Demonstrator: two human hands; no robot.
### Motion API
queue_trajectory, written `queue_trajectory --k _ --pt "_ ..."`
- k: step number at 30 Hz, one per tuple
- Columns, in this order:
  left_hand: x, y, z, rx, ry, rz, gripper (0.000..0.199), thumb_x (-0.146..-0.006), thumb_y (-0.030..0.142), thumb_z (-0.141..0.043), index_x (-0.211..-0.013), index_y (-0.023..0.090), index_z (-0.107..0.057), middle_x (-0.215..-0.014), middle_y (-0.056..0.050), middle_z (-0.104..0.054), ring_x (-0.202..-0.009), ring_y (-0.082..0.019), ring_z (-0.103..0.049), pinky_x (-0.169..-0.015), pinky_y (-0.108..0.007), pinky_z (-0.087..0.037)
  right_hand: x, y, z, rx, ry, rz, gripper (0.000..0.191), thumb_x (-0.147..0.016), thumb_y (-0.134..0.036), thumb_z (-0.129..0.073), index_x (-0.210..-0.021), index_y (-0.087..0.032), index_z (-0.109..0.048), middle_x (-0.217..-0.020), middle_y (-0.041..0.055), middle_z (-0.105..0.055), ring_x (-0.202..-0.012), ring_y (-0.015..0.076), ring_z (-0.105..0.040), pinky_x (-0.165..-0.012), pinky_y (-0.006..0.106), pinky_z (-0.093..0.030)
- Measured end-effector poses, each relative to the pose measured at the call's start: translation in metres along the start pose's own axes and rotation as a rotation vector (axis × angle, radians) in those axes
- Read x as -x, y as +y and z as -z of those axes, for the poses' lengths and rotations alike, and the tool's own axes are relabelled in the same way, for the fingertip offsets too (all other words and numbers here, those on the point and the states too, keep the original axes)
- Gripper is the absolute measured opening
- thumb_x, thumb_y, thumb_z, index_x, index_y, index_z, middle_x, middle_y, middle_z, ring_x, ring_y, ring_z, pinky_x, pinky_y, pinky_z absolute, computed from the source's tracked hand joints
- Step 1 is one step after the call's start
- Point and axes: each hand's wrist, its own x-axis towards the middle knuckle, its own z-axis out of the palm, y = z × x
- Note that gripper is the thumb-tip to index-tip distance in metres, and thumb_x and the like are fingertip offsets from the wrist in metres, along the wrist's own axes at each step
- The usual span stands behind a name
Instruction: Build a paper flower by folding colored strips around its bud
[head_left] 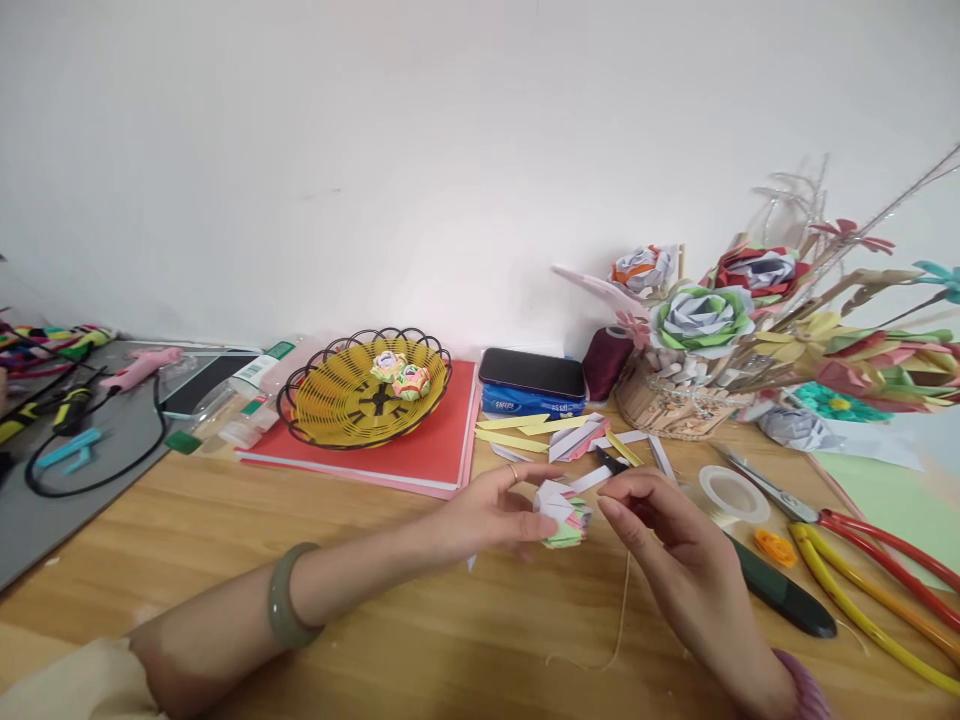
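My left hand (499, 510), with a ring on one finger, is closed around a small folded-paper flower ball (562, 515) in white, green and pink. It holds the ball just above the wooden table (360, 620). To the right of the ball, my right hand (675, 550) is closed in a pinch, thumb against forefinger. A pale thread (624, 600) hangs from beneath these fingers and curls onto the table. Whether a needle is between the fingertips is too small to make out. Cut paper strips (517, 440) in yellow and white lie just behind both hands.
A yellow basket (330, 420) with two paper balls (411, 381) stands on red paper (442, 440). Scissors (795, 505), a thread spool (731, 495), a dark green handle (784, 590) and yellow-handled pliers (847, 600) lie right. A flower pot (667, 400) stands behind.
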Motion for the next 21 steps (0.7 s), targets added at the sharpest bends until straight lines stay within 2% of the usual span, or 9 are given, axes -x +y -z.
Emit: queue_trajectory --k 6,11,18,21 --pt "-0.001 -0.007 -0.003 -0.183 0.158 -0.230 0.053 -0.063 0.022 -0.072 -0.111 0.020 -0.050 -0.114 -0.008 -0.054 -0.103 -0.019 -0.050 -0.082 -0.030 -0.043 0.000 -0.009 -0.003 0.025 -0.188 -0.096 0.017 -0.084 -0.032 -0.050 -0.074 -0.021 -0.057 -0.069 0.0012 -0.056 -0.058 0.0140 -0.050 -0.050 0.025 -0.042" --pt "0.000 -0.011 -0.006 -0.278 0.232 -0.262 0.067 -0.061 0.019 -0.072 -0.121 0.025 -0.042 -0.125 -0.008 -0.043 -0.102 -0.019 -0.051 -0.086 -0.034 -0.044 0.002 -0.010 -0.007 0.073 -0.198 -0.070 0.012 -0.083 -0.028 -0.051 -0.075 -0.020 -0.056 -0.067 0.0002 -0.056 -0.054 0.0129 -0.049 -0.047 0.024 -0.040" --pt "0.002 -0.008 -0.010 -0.401 0.217 -0.345 0.052 -0.062 0.018 -0.072 -0.110 0.024 -0.053 -0.118 -0.007 -0.044 -0.109 -0.019 -0.046 -0.089 -0.031 -0.042 0.005 -0.009 -0.008 0.115 -0.192 0.068 0.010 -0.083 -0.023 -0.051 -0.074 -0.021 -0.054 -0.067 0.0010 -0.055 -0.056 0.0133 -0.051 -0.049 0.024 -0.043" --pt "0.001 -0.005 -0.005 -0.295 0.097 -0.241 0.062 -0.059 0.022 -0.075 -0.115 0.023 -0.048 -0.113 -0.008 -0.050 -0.097 -0.017 -0.052 -0.081 -0.030 -0.044 0.005 -0.009 -0.005 0.136 -0.191 0.162 0.009 -0.083 -0.019 -0.050 -0.077 -0.022 -0.055 -0.068 0.0011 -0.056 -0.057 0.0136 -0.053 -0.051 0.024 -0.045"
